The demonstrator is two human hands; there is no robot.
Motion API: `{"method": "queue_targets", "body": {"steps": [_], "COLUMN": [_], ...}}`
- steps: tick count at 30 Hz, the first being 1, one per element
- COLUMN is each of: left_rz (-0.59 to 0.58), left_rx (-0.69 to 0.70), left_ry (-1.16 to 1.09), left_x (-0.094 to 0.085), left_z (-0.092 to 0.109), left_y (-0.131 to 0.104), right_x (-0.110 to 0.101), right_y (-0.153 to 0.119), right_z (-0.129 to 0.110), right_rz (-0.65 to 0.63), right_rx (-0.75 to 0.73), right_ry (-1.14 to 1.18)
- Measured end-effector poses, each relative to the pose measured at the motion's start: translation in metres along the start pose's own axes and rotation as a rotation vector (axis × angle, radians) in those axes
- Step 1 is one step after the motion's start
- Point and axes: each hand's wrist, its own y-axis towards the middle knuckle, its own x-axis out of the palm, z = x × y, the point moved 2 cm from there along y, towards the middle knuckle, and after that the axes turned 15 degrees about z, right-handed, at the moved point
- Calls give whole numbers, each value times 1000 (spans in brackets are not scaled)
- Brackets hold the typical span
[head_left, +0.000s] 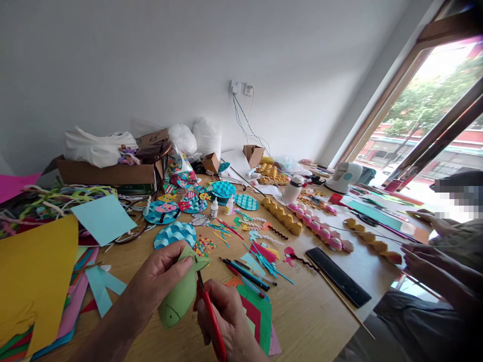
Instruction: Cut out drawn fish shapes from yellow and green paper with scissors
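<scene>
My left hand (164,271) pinches a light green paper fish (180,300) near its tail. A drawn eye and a curved line show at the fish's lower end. In my right hand (228,317) is a pair of scissors (213,322) with red handles, fingers closed round them. The dark blades point up and meet the paper just below the tail. Beyond the fish lies a blue wavy-patterned disc (174,235), with small colourful paper bits (205,246) beside it.
Pens (245,274) and a black phone (338,276) lie to the right, with a thin stick (345,306) along the phone. Coloured paper sheets (33,271) are stacked at left. Glue bottles (214,208) stand mid-table. Another person's hands (426,266) are at the right edge.
</scene>
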Motion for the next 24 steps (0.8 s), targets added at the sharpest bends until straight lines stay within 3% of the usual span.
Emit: {"method": "queue_targets", "body": {"steps": [20,24], "left_rz": [-48,-15], "left_rx": [-5,58], "left_ry": [5,72], "left_x": [-3,-4], "left_z": [-7,-8], "left_y": [3,5], "right_x": [-2,-4], "right_y": [-2,-3], "right_z": [-4,-6], "right_rz": [-12,-14], "right_rx": [-47,-56], "right_ry": [-74,-76]}}
